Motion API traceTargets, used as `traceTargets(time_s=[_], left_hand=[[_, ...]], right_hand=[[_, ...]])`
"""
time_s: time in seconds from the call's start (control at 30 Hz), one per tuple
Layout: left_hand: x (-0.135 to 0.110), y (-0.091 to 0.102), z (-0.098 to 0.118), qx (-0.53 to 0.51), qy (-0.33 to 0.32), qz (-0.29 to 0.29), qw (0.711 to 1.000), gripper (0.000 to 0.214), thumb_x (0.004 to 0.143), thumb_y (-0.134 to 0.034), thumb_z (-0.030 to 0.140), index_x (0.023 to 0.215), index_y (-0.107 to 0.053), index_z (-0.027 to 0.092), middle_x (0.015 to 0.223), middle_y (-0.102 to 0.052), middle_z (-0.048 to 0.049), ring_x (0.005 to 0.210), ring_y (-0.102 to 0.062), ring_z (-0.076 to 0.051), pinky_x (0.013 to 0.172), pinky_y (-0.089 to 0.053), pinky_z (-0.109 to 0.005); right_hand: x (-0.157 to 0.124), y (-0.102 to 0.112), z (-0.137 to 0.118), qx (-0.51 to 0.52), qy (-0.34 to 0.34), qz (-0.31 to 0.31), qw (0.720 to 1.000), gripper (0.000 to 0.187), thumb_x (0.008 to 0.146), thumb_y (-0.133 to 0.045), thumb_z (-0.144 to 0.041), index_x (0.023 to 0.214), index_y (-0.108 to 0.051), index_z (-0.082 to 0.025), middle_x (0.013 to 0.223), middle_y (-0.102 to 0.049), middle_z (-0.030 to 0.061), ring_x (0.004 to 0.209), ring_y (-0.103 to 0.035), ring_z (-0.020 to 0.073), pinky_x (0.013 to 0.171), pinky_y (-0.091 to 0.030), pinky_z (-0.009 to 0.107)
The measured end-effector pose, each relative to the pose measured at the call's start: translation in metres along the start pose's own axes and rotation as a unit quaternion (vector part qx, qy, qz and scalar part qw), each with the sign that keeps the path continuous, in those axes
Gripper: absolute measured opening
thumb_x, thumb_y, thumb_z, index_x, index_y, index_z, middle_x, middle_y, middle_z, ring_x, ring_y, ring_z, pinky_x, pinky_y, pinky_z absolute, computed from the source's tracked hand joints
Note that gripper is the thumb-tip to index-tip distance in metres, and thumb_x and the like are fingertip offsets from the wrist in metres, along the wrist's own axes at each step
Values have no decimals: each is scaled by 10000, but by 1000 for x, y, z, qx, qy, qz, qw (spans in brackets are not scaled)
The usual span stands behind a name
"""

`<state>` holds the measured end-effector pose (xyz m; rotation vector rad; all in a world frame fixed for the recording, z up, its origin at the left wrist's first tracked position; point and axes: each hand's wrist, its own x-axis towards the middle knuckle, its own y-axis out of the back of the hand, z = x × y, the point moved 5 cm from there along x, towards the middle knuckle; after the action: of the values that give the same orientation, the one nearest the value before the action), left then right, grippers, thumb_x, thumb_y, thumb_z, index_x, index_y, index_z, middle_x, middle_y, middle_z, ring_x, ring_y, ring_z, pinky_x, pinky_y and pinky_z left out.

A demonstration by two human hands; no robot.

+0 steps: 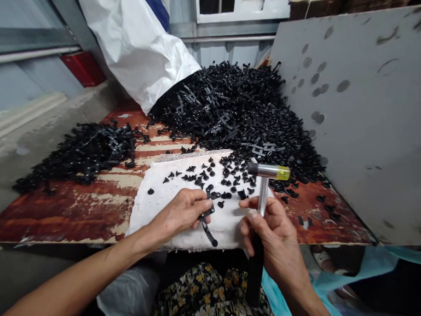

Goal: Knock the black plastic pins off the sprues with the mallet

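Note:
My left hand [189, 208] pinches a black plastic strip [209, 232] with rounded ends, which hangs down below the fingers over the white cloth pad [147, 220]. In my right hand [273, 234] is a small mallet [263, 193], held upright by its metal shaft and dark grip. Its metal head has a black face on the left and a yellow face on the right. Several loose black plastic studs [201, 176] with round heads lie scattered on the pad, just beyond both hands. Part of the strip is hidden by my left fingers.
A big heap of black plastic parts [236, 106] spills from a white sack [137, 45] at the back. Another pile of black strips [89, 153] lies at left on the worn red tabletop [77, 206]. A grey spotted board [361, 116] stands along the right side.

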<state>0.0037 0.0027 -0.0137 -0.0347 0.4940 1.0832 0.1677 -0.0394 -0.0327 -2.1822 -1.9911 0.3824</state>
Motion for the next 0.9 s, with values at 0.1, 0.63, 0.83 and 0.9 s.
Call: traceTargets(time_s=[0.1,0.63,0.83,0.9], left_hand=[[6,5,-1,17,24,-5,1000,349,737,-592,485,639,-493,166,595,-597,-7,404,-385,-45,401,-259,-188],[5,1,3,101,-42,-31,994,333,867,-469,480,707,-451,188,628,-427,50,434,-401,-60,399,-277,-196],[11,-3,14,84,-91,-35,992,346,870,-482,491,702,-440,192,615,-406,57,439,-405,-61,408,-278,-191],[13,-4,12,87,-86,-37,992,347,865,-484,488,692,-432,192,617,-404,58,433,-389,-55,402,-272,-189]], right_hand=[[3,7,0,39,5,34,999,273,805,-710,-387,933,-517,-242,692,-621,-59,378,-453,53,292,-377,138],[0,10,7,60,-27,41,997,284,792,-732,-363,950,-528,-247,820,-618,-43,431,-477,52,290,-392,145],[0,10,8,56,-20,41,997,289,784,-739,-367,940,-529,-244,824,-610,-36,426,-471,51,288,-394,149],[-1,10,9,58,-23,38,997,285,784,-738,-369,939,-533,-247,827,-614,-35,427,-472,52,289,-394,148]])
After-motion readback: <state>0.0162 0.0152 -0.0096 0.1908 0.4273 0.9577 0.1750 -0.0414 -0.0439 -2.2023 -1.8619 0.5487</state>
